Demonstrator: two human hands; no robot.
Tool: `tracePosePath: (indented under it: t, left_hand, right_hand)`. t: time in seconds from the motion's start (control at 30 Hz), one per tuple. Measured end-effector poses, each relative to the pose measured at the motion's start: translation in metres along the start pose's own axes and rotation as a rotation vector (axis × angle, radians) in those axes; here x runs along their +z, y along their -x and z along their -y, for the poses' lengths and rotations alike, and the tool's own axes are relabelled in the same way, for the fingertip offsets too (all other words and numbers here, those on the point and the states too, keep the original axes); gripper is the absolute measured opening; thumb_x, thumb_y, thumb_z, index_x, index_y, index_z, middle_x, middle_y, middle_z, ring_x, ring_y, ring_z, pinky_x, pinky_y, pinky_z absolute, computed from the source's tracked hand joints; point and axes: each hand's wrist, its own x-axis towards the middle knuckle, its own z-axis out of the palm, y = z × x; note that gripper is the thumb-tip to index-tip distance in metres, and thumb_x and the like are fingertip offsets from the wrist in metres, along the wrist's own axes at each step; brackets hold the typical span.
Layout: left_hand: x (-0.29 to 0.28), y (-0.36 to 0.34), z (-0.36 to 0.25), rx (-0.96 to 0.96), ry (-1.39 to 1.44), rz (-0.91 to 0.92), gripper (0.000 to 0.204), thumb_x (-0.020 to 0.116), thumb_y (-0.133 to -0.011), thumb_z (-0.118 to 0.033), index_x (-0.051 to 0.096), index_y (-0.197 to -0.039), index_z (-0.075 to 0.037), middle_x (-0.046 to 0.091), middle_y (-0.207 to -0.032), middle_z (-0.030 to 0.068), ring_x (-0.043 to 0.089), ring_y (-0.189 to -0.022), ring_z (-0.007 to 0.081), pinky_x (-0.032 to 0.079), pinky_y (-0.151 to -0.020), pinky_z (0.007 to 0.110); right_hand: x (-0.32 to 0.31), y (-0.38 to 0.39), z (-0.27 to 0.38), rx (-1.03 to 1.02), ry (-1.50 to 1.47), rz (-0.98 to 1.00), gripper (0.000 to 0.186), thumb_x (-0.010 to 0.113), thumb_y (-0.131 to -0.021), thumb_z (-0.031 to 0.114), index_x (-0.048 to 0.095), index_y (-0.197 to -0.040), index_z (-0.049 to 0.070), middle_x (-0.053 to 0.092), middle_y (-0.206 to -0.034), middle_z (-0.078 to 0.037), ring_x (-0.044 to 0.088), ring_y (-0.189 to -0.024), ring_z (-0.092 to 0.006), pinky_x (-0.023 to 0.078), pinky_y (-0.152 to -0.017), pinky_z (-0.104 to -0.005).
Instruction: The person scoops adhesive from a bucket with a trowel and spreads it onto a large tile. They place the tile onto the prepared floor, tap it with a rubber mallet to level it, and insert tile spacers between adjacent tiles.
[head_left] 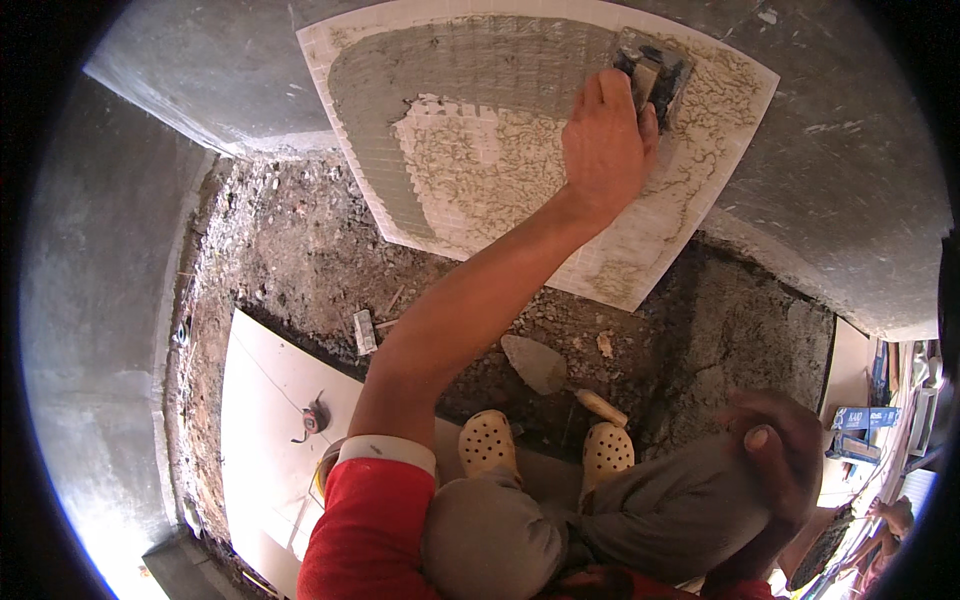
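My left hand (607,140) reaches up and grips the handle of a mortar-smeared trowel (652,80). Its blade rests on the back of a large pale tile (600,275), near the upper right corner. Grey mortar (375,85) coats a wide band along the tile's top and left side. Thin, wavy mortar traces mark the middle and right of it. My right hand (778,455) lies on my right knee, its fingers curled and nothing seen in it.
A pointing trowel (535,364) with a wooden handle lies on the rough ground before my yellow clogs (607,449). To the left, a tape measure (313,416) sits on a white panel (262,400). Grey walls (100,260) stand around, with a blue box (865,418) among clutter at right.
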Motion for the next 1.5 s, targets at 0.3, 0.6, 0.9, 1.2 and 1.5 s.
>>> tracePosePath:
  t: [0.3,0.6,0.9,1.2,1.5]
  left_hand:
    - [-0.044,-0.032,0.090,-0.028,-0.341,-0.230,0.033,0.073,-0.085,-0.014,0.049,-0.102,0.002,0.057,-0.093,0.0244,0.062,-0.086,0.0448,0.050,-0.070,0.054]
    - [-0.148,-0.035,0.220,-0.326,-0.428,-0.270,0.035,0.077,-0.083,-0.017,0.051,-0.096,0.002,0.061,-0.091,0.0248,0.062,-0.085,0.0465,0.049,-0.076,0.053]
    - [-0.168,-0.046,0.249,-0.373,-0.370,-0.176,0.033,0.080,-0.081,-0.023,0.059,-0.092,0.000,0.067,-0.088,0.0234,0.066,-0.085,0.0461,0.051,-0.076,0.053]
    - [-0.066,0.023,0.087,-0.168,-0.049,0.095,0.037,0.078,-0.085,-0.014,0.052,-0.108,-0.001,0.064,-0.091,0.0231,0.067,-0.085,0.0450,0.053,-0.070,0.050]
    - [-0.020,0.013,0.005,-0.094,0.065,-0.005,0.039,0.077,-0.083,-0.019,0.054,-0.108,0.001,0.060,-0.099,0.0225,0.064,-0.087,0.0423,0.052,-0.073,0.052]
  right_hand:
    - [0.000,-0.010,0.002,-0.010,0.127,0.037,0.052,0.066,-0.094,0.045,0.070,-0.111,-0.004,0.072,-0.092,-0.016,0.064,-0.074,-0.0182,0.050,-0.071,-0.0316]
    - [0.011,-0.021,0.013,-0.078,0.207,0.200,0.048,0.059,-0.100,0.042,0.067,-0.119,-0.002,0.072,-0.093,-0.013,0.063,-0.071,-0.0179,0.049,-0.067,-0.0323]
    - [-0.015,-0.017,-0.017,-0.045,0.220,0.264,0.046,0.058,-0.101,0.040,0.067,-0.120,-0.001,0.071,-0.092,-0.012,0.061,-0.068,-0.0148,0.047,-0.063,-0.0290]
    - [0.008,-0.012,0.012,-0.034,0.203,0.207,0.041,0.061,-0.097,0.035,0.070,-0.113,-0.001,0.071,-0.101,-0.012,0.064,-0.081,-0.0188,0.049,-0.078,-0.0329]
    - [-0.010,-0.008,0.002,0.018,0.122,0.211,0.050,0.064,-0.095,0.040,0.069,-0.115,-0.006,0.074,-0.095,-0.016,0.065,-0.076,-0.0160,0.051,-0.072,-0.0298]
